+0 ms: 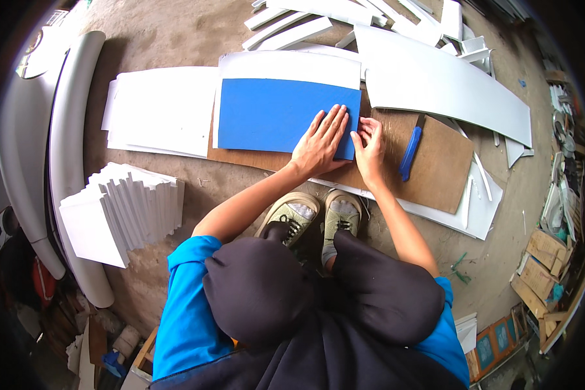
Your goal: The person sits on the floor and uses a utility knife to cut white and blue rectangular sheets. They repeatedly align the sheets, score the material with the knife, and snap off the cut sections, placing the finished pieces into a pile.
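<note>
A blue rectangular board (266, 114) lies flat on top of a white sheet (289, 66), over a brown board (435, 172) on the floor. My left hand (322, 140) rests flat on the blue board's right part, its fingers stretched out. Along that board's right edge, my right hand (370, 146) touches the side with its thumb; its fingers are apart and slightly bent, and nothing shows in its grasp. To the right of this hand, a blue utility knife (410, 153) with a dark blade end lies on the brown board.
White sheets (162, 107) lie to the left. Several cut white pieces (133, 205) stand packed nearby, beside long white rolls (78, 156). A large white panel (448, 88) and white offcuts (299, 32) are at the far side. Wooden scraps (539, 266) line the right.
</note>
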`<state>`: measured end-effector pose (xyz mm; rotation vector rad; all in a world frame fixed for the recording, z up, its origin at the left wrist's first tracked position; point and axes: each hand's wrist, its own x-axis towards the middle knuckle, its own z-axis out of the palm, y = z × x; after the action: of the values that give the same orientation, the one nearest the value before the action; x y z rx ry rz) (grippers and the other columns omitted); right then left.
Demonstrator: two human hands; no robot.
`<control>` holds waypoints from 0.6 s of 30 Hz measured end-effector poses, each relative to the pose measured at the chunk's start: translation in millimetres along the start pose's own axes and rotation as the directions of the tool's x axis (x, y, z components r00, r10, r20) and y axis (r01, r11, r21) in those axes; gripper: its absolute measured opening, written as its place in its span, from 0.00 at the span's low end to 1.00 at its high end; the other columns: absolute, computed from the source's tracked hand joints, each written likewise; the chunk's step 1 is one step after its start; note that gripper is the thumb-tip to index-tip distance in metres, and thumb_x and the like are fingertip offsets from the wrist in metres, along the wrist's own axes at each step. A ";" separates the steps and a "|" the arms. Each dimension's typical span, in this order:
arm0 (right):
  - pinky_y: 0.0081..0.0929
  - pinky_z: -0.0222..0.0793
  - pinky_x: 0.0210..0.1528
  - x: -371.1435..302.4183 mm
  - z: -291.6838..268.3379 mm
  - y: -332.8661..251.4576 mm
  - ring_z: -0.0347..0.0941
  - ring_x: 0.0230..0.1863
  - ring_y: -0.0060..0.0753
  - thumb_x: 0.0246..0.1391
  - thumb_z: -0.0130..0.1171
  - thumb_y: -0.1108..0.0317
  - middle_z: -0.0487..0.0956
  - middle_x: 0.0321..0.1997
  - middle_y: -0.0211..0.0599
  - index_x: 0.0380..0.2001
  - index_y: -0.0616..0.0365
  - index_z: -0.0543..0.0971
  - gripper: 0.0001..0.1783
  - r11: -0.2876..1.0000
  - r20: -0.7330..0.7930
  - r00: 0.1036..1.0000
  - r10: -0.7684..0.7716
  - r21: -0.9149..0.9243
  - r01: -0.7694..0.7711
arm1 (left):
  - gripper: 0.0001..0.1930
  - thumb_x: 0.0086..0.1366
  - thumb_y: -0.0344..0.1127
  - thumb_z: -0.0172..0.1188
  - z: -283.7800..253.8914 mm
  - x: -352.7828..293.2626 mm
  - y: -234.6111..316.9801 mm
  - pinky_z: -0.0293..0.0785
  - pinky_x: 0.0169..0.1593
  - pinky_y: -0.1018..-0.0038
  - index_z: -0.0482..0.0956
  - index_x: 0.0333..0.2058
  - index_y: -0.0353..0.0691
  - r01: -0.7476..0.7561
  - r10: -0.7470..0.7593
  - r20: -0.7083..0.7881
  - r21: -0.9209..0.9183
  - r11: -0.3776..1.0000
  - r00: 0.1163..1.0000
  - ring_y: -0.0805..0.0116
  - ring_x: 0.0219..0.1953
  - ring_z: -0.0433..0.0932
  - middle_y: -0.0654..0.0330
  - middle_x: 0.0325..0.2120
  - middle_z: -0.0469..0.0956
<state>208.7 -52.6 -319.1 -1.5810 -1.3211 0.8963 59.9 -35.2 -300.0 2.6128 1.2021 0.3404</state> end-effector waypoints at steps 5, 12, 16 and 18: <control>0.34 0.58 0.57 -22.4 10.5 10.1 0.57 0.60 0.46 0.51 0.51 0.77 0.61 0.57 0.59 0.49 0.63 0.55 0.24 0.994 -0.031 0.997 -0.071 0.077 0.073 | 0.46 0.49 0.59 0.54 -0.3 3.0 2.8 0.40 0.64 0.61 0.52 0.57 0.28 0.000 0.000 -0.020 0.007 1.000 1.000 0.57 0.64 0.45 0.47 0.60 0.48; 0.35 0.54 0.57 -26.6 20.3 4.7 0.59 0.59 0.50 0.53 0.49 0.74 0.64 0.57 0.55 0.50 0.61 0.54 0.23 0.998 -0.067 0.996 -0.067 -0.022 0.066 | 0.45 0.52 0.60 0.53 -23.8 -42.4 -49.4 0.35 0.63 0.55 0.51 0.57 0.29 0.295 -0.287 -0.187 0.014 0.956 0.940 0.54 0.64 0.44 0.46 0.60 0.48; 0.34 0.49 0.60 -26.8 19.6 4.3 0.55 0.62 0.47 0.53 0.49 0.76 0.61 0.59 0.54 0.50 0.61 0.51 0.24 0.997 -0.077 0.994 -0.082 -0.001 0.082 | 0.46 0.50 0.47 0.62 -42.5 -83.6 -81.7 0.48 0.59 0.58 0.45 0.58 0.28 0.549 -0.529 -0.381 -0.066 0.833 0.758 0.47 0.59 0.50 0.42 0.58 0.48; 0.31 0.49 0.60 -30.3 19.6 -2.1 0.51 0.63 0.42 0.55 0.44 0.77 0.52 0.63 0.54 0.52 0.58 0.50 0.23 0.994 -0.027 0.999 -0.036 0.102 0.039 | 0.46 0.49 0.43 0.64 -48.8 -94.4 -86.7 0.53 0.57 0.60 0.45 0.58 0.28 0.568 -0.565 -0.408 -0.128 0.813 0.717 0.49 0.55 0.55 0.43 0.56 0.52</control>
<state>184.6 -79.0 -324.4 -1.4792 -1.2634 0.9045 -76.4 -46.8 -291.5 2.0589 2.0720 0.8059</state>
